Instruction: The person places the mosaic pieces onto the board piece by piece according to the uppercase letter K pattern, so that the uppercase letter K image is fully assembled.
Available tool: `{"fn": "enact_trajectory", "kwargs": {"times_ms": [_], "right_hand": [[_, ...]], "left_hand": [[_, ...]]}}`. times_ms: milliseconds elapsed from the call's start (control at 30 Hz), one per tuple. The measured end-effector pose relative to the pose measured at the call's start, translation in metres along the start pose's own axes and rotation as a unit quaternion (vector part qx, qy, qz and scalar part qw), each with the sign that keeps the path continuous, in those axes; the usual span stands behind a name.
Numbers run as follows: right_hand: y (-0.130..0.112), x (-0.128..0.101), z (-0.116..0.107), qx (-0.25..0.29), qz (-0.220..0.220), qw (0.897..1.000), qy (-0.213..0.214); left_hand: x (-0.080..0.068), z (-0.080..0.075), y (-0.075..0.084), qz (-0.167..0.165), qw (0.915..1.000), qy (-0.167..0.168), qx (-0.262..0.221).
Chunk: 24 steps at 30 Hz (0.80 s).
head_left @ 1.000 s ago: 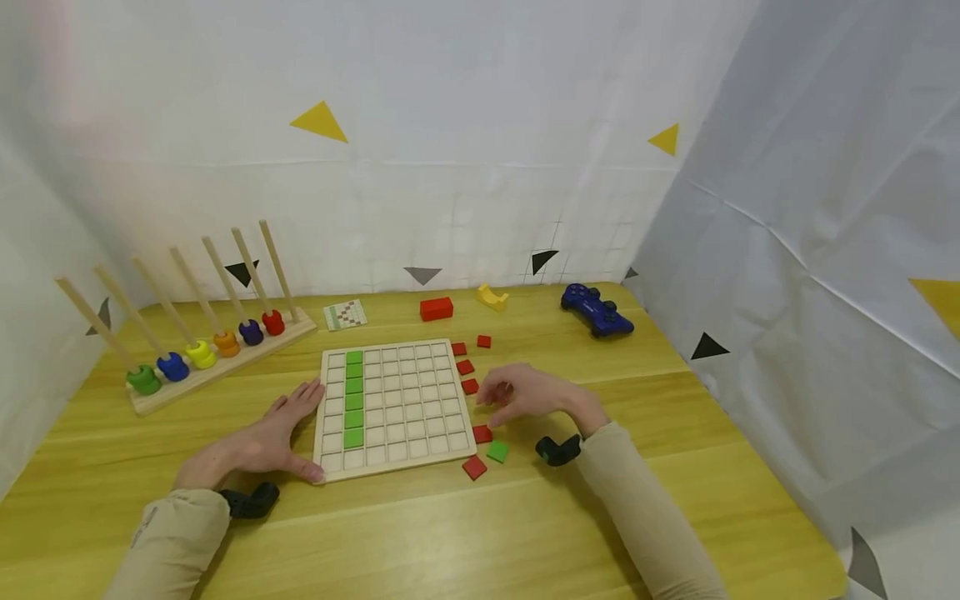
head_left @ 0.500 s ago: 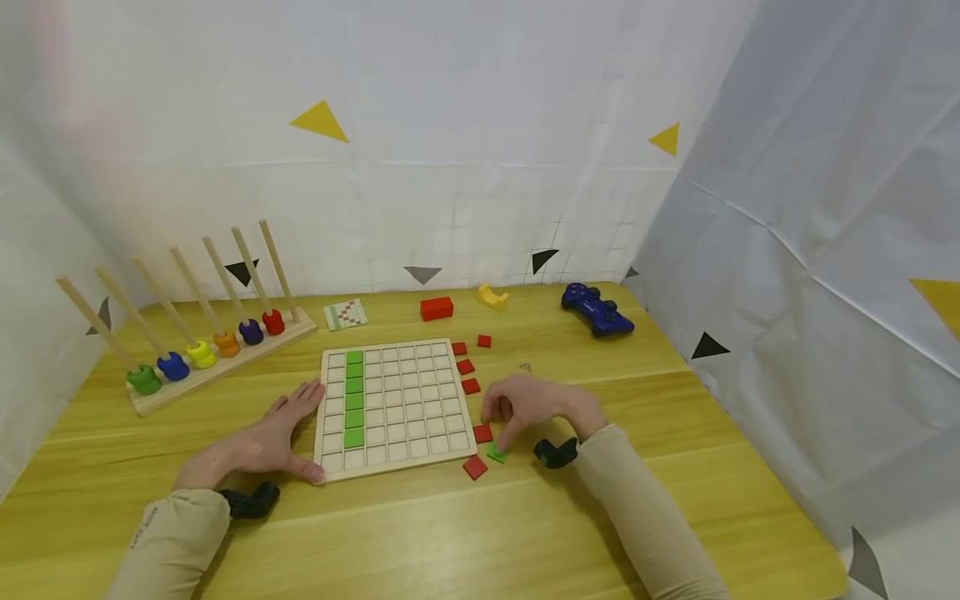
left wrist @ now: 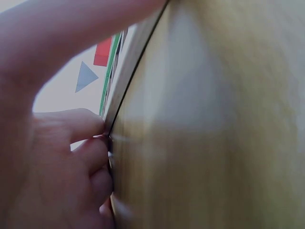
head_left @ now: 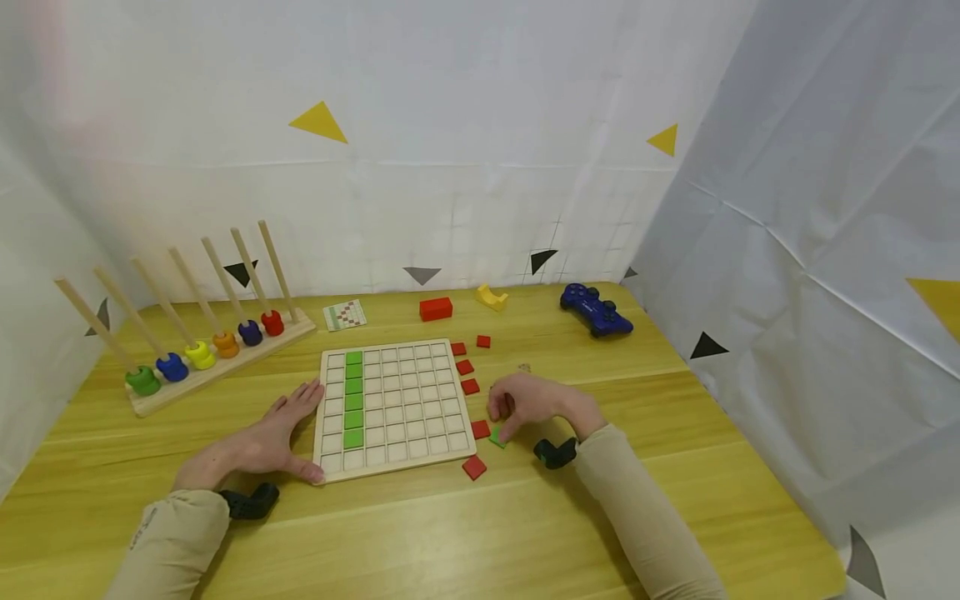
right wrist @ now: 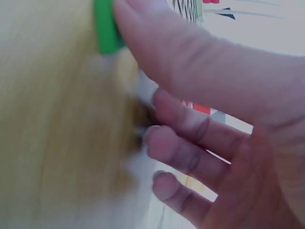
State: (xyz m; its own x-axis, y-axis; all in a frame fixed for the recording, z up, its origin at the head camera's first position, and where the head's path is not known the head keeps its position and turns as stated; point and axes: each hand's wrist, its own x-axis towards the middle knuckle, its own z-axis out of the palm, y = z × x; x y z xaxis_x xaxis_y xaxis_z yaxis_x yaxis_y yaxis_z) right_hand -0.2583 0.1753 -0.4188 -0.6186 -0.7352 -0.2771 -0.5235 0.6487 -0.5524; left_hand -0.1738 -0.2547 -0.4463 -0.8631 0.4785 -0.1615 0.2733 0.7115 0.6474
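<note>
A flat wooden grid board (head_left: 393, 472) lies on the table with a column of green square tiles (head_left: 353, 402) in it. My left hand (head_left: 266, 433) rests along the board's left edge, thumb at the near corner and fingers spread. In the left wrist view, the fingertips of that hand (left wrist: 71, 157) touch the board's edge (left wrist: 126, 71). To the right of the board, my right hand (head_left: 528, 400) presses its thumb on a loose green tile (head_left: 497, 438), also seen in the right wrist view (right wrist: 107, 28). Its other fingers curl loosely, apart from the tile.
Red tiles (head_left: 474, 467) lie along the board's right side. Behind the board are a small pattern card (head_left: 345, 315), a red block (head_left: 436, 309) and a yellow curved piece (head_left: 492, 297). A peg stand (head_left: 217, 367) with coloured beads is at left, a blue game controller (head_left: 596, 310) at right.
My right thumb has come down on the loose green tile and slid it a little away from me, beside a red tile. The left hand has stayed on the board's edge.
</note>
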Motion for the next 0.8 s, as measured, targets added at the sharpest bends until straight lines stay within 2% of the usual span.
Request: {"fn": "enact_trajectory", "kwargs": {"times_ms": [167, 300, 567, 800], "right_hand": [[0.006, 0.003, -0.001, 0.005, 0.006, 0.999, 0.042], [0.010, 0.003, -0.002, 0.007, -0.008, 0.998, 0.066], [0.011, 0.001, -0.006, 0.014, -0.013, 1.000, 0.023], [0.013, 0.000, -0.006, 0.018, -0.002, 0.999, 0.036]], "left_hand": [[0.000, 0.000, 0.001, 0.000, 1.0000, -0.001, 0.001], [0.000, -0.001, 0.002, 0.002, 1.0000, -0.001, 0.001], [0.000, 0.000, 0.000, 0.002, 1.0000, -0.001, 0.003], [0.000, -0.001, 0.001, 0.003, 1.0000, -0.001, 0.000]]}}
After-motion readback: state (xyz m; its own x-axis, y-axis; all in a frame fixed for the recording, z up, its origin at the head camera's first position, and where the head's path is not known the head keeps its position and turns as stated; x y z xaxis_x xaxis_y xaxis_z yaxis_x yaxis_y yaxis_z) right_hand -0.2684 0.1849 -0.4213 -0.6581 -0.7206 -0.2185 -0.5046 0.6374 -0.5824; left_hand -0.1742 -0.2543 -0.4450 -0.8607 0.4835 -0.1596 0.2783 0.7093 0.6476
